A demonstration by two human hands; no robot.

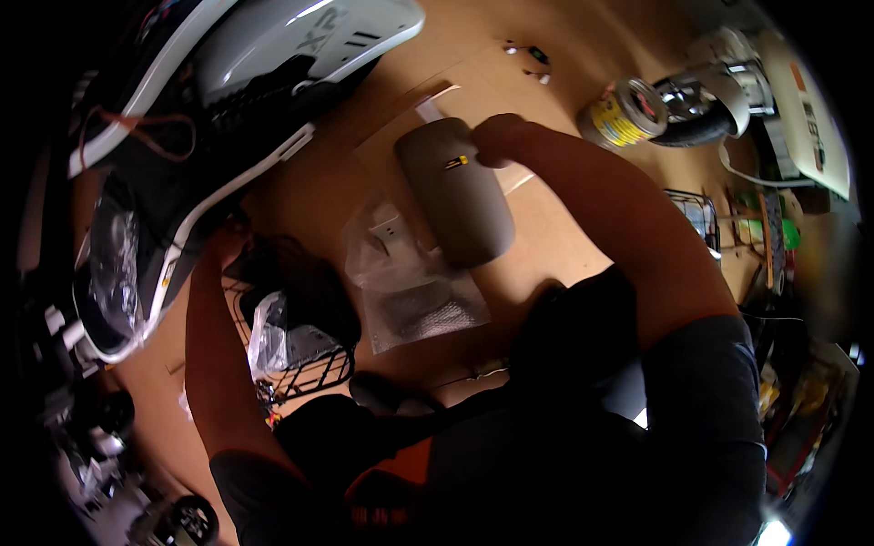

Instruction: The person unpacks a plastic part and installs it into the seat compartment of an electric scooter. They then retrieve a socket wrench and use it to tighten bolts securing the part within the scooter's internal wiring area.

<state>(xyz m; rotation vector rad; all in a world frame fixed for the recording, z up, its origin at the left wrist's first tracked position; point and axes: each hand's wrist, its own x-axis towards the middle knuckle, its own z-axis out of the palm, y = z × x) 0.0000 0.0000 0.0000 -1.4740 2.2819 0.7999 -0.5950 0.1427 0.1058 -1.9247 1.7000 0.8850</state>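
Note:
A grey-brown, rounded seat-like pad with a small yellow-and-black label is tilted in front of me. My right hand is at its far right edge, with the fingers curled in against it. My left hand reaches to the left, beside the lower white trim of a scooter. Shadow covers its fingers, so whether it grips anything is unclear. Clear plastic bags lie on the floor next to the pad.
A black wire basket holding dark items and clear plastic stands near my left forearm. A yellow-labelled tub and another white vehicle are at the far right. Small parts lie on the brown floor beyond.

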